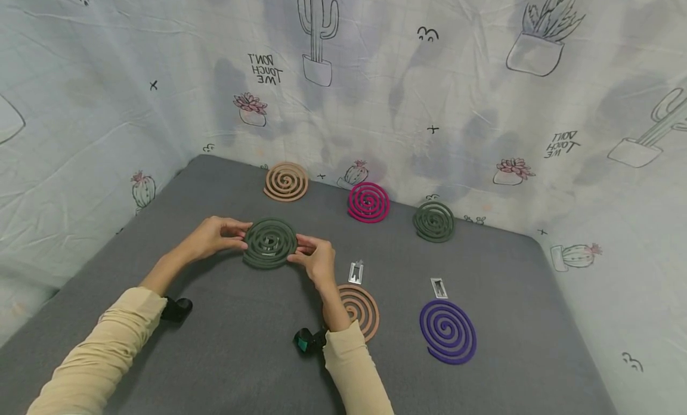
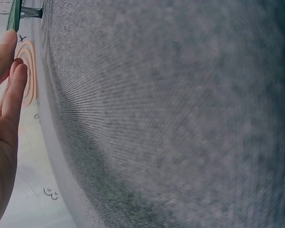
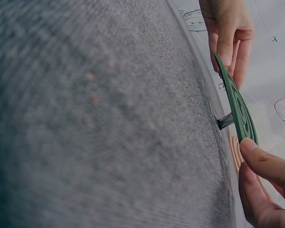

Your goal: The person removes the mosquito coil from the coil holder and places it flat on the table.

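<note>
Both hands hold a dark green mosquito coil (image 1: 268,264) by opposite edges, over the left half of the table. My left hand (image 1: 213,237) pinches its left edge between thumb and fingers. The right hand (image 1: 316,259) pinches its right edge the same way. Under the coil's middle stands a small metal stand (image 3: 226,120), which appears to touch both the coil and the cloth. In the right wrist view the coil (image 3: 237,109) looks nearly edge-on and tilted. Only a sliver of the coil (image 2: 14,18) shows in the left wrist view.
Along the back lie orange (image 1: 286,199), pink (image 1: 368,202) and green (image 1: 433,222) coils. Nearer are another orange coil (image 1: 376,313), partly hidden by the right forearm, and a purple coil (image 1: 447,328). Flat metal stands (image 1: 356,273) lie above these two. A printed curtain (image 1: 376,75) borders the grey table.
</note>
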Demonstrator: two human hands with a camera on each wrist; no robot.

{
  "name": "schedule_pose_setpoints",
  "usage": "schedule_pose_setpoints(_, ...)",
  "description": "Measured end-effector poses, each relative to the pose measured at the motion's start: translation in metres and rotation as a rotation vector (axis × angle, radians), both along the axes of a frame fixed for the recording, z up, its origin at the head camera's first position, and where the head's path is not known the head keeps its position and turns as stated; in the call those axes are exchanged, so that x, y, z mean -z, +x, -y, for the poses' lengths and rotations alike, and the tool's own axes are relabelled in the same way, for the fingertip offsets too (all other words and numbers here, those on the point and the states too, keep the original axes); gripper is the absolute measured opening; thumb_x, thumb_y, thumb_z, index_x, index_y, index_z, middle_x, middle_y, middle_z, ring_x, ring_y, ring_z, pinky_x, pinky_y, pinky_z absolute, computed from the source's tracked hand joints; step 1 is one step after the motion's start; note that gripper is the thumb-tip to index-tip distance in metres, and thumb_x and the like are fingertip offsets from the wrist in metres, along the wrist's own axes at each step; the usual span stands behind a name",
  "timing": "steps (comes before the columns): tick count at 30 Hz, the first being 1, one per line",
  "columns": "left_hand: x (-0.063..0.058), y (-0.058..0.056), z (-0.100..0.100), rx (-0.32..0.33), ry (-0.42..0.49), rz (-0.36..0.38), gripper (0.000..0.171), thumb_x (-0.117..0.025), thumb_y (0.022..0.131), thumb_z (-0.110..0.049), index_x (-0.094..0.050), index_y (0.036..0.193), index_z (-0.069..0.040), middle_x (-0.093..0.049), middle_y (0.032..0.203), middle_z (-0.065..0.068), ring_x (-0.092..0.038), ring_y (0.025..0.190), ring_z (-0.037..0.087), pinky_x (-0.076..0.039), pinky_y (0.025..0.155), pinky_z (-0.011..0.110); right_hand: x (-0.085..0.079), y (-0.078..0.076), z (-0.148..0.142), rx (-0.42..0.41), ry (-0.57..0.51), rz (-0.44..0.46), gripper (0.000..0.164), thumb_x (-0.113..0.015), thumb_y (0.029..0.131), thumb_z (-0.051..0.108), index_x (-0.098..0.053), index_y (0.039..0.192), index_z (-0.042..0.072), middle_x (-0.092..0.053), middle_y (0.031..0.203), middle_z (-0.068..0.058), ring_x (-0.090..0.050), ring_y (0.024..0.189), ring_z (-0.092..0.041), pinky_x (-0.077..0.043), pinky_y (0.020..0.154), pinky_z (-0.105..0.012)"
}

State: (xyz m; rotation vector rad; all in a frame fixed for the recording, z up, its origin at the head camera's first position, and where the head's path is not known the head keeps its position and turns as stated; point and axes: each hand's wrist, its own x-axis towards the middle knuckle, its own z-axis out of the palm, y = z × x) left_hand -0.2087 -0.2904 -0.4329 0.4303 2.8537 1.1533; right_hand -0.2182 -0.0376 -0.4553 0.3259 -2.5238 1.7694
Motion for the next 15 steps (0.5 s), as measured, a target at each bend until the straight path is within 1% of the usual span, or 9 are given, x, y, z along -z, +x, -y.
schedule_pose_setpoints(7,0.0035,-0.0013,0.0006,-0.004,0.117,0.028,0.055,-0.075,0.080,-0.015,-0.056,0.130,0.002,-0.063,0.120,0.023,-0.065,0.102,0.031,-0.057,0.077,0.027,0.0020,-0.0023,-0.0021,-0.008,-0.012,0.017,0.043,-0.083,0.066,-0.002,-0.072,0.108,0.000,-0.073,0.099,-0.013,-0.071,0.082,-0.020,-0.057,0.068,-0.019)
schedule_pose_setpoints(10,0.0055,-0.0012,0.0008,-0.006,0.118,0.028,0.054,-0.075,0.080,-0.015,-0.058,0.128,0.002,-0.062,0.122,0.023,-0.065,0.101,0.031,-0.056,0.077,0.025,0.0029,-0.0023,-0.0024,-0.017,-0.015,0.031,0.044,-0.083,0.066,-0.002,-0.071,0.108,0.001,-0.073,0.099,-0.012,-0.071,0.083,-0.019,-0.057,0.068,-0.019)
schedule_pose_setpoints(15,0.0098,0.0002,0.0018,-0.009,0.113,0.022,0.053,-0.075,0.080,-0.015,-0.058,0.128,0.002,-0.061,0.123,0.023,-0.065,0.102,0.032,-0.056,0.077,0.027,0.0044,-0.0023,-0.0025,-0.029,-0.033,0.052,0.044,-0.083,0.066,-0.002,-0.071,0.109,0.000,-0.072,0.101,-0.013,-0.071,0.085,-0.021,-0.056,0.067,-0.018)
